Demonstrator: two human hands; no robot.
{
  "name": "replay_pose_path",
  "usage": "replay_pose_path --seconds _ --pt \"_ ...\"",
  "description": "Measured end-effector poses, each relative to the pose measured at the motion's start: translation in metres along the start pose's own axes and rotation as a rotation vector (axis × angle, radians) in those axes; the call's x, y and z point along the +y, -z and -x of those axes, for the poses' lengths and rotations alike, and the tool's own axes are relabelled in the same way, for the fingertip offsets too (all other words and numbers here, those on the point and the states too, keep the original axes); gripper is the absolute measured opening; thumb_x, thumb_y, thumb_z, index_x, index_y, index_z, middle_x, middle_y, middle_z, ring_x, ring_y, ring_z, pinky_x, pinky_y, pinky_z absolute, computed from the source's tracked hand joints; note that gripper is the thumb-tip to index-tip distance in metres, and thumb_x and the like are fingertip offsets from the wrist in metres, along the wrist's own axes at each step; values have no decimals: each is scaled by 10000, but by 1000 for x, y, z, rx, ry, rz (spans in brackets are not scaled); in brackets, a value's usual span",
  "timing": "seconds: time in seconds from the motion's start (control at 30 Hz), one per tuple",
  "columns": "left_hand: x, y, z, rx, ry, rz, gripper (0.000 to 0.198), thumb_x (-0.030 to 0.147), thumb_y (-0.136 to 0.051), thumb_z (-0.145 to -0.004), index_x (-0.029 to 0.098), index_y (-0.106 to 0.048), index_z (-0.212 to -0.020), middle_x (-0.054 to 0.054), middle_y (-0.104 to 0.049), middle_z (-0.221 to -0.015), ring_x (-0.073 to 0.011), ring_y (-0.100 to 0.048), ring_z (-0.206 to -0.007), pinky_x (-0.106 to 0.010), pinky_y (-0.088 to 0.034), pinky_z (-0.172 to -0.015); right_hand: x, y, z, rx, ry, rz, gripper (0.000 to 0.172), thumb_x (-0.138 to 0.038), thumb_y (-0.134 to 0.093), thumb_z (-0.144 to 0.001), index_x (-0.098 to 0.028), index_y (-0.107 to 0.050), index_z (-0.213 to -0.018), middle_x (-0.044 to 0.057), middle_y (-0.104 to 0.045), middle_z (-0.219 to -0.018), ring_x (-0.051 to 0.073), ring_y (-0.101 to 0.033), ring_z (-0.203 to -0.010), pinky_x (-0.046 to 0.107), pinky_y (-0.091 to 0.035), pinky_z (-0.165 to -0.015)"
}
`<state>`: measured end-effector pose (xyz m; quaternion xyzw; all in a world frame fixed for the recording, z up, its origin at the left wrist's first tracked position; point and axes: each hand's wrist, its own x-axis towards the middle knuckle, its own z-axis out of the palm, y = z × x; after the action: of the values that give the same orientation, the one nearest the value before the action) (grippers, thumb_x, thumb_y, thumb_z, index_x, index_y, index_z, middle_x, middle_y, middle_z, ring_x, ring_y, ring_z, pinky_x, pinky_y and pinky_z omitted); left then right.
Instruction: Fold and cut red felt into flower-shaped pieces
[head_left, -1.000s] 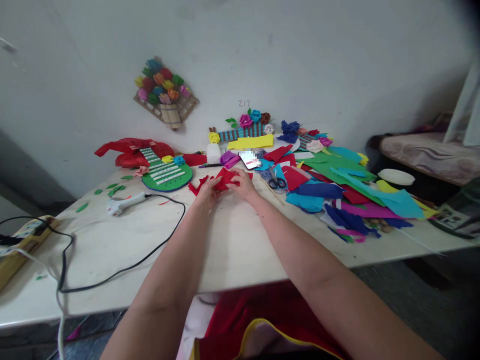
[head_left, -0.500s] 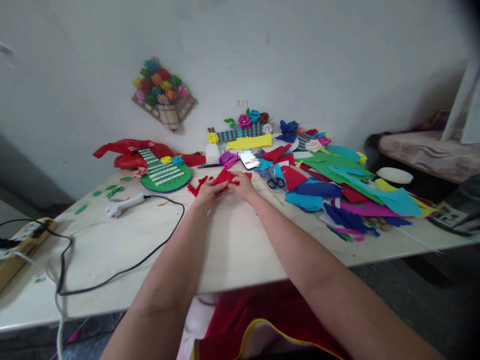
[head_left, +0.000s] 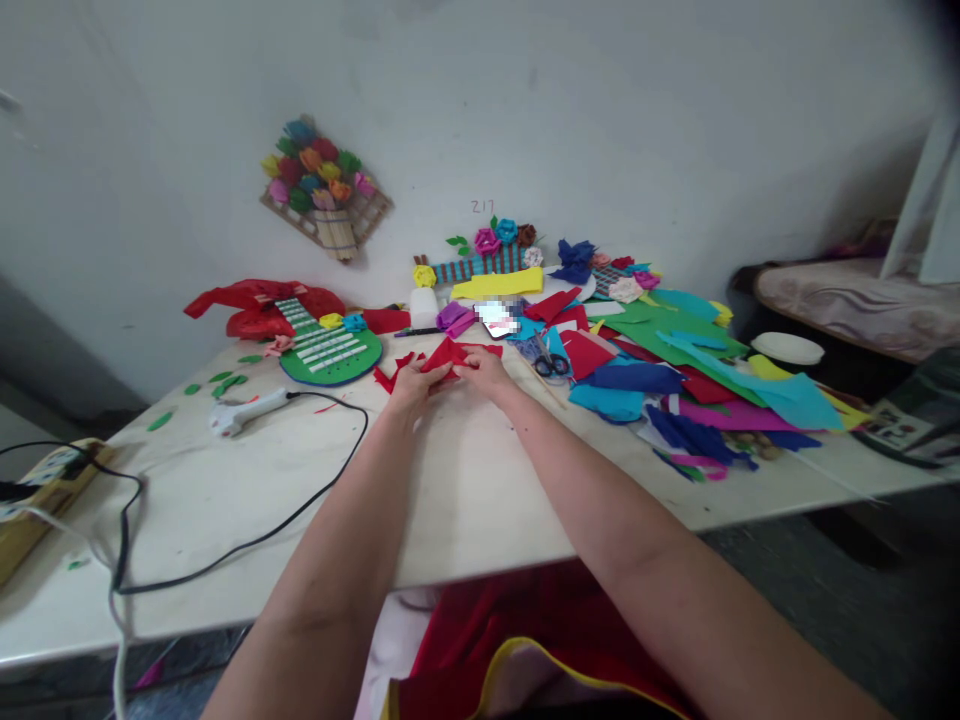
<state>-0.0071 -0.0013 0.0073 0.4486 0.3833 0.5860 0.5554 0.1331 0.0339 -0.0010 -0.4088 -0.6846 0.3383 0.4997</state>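
Observation:
Both hands meet over the middle of the white table, on a piece of red crepe paper [head_left: 448, 354]. My left hand [head_left: 415, 384] pinches its left part between thumb and fingers. From the right, my right hand [head_left: 482, 368] grips the same paper with closed fingertips. More red scraps [head_left: 388, 378] lie just beyond my left hand. Behind the paper rest a purple paper roll [head_left: 455, 320] and a phone [head_left: 495, 320] with a lit screen. Scissors [head_left: 551, 365] with dark handles lie to the right of my right hand.
A glue gun [head_left: 247, 410] with a black cord lies at left, near a green guitar-shaped craft [head_left: 330, 355] and a power strip [head_left: 56, 495]. Coloured paper sheets [head_left: 705, 360] pile up on the right. Paper flowers [head_left: 506, 232] stand against the wall. A white lid [head_left: 787, 348] sits far right.
Hardly anything differs. The view has shifted very slightly, and both hands keep their grip on the red crepe paper in the same place.

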Motion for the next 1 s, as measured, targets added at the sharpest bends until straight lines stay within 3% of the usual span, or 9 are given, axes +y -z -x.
replay_pose_path --seconds 0.17,0.37,0.47,0.67,0.87,1.0 --pt "2 0 0 79 -10 -18 282 179 -772 -537 75 -663 -774 -98 -686 -811 -157 -641 -663 -241 -521 -600 2 6 -3 9 -68 -254 138 -286 -596 -653 -163 -658 -663 58 -615 -1104 197 -573 -988 318 -433 -870" --pt "3 1 -1 108 -73 -18 306 196 -776 -523 71 -647 -771 -91 -681 -797 -153 -639 -646 -238 -510 -581 -2 19 -3 223 -198 -434 200 -314 -601 -579 -157 -655 -690 39 -652 -975 176 -582 -846 268 -462 -666" --pt "2 3 -2 108 -100 -1 324 211 -779 -519 77 -649 -784 -77 -681 -778 -154 -639 -663 -242 -510 -599 -1 23 -3 248 -235 -471 188 -296 -597 -561 -161 -640 -684 14 -661 -788 141 -574 -689 235 -430 -552" --pt "1 4 -4 135 -124 44 314 215 -786 -510 86 -630 -749 -63 -671 -742 -163 -649 -666 -245 -506 -601 -7 28 0 156 -153 -430 87 -252 -574 -596 -171 -578 -628 -55 -494 -414 66 -384 -366 196 -273 -373" --pt "-1 7 -6 128 -127 49 311 220 -786 -512 88 -636 -752 -58 -673 -742 -141 -633 -630 -244 -509 -598 -16 21 8 -68 -135 -359 201 -301 -671 -601 -173 -594 -735 -39 -571 -467 58 -417 -339 182 -304 -348" --pt "-1 6 -5 124 -117 46 315 213 -788 -500 89 -640 -749 -57 -672 -736 -138 -629 -621 -256 -514 -612 -12 13 6 -65 -142 -329 198 -302 -699 -589 -172 -576 -674 -21 -609 -518 78 -485 -355 187 -332 -342"
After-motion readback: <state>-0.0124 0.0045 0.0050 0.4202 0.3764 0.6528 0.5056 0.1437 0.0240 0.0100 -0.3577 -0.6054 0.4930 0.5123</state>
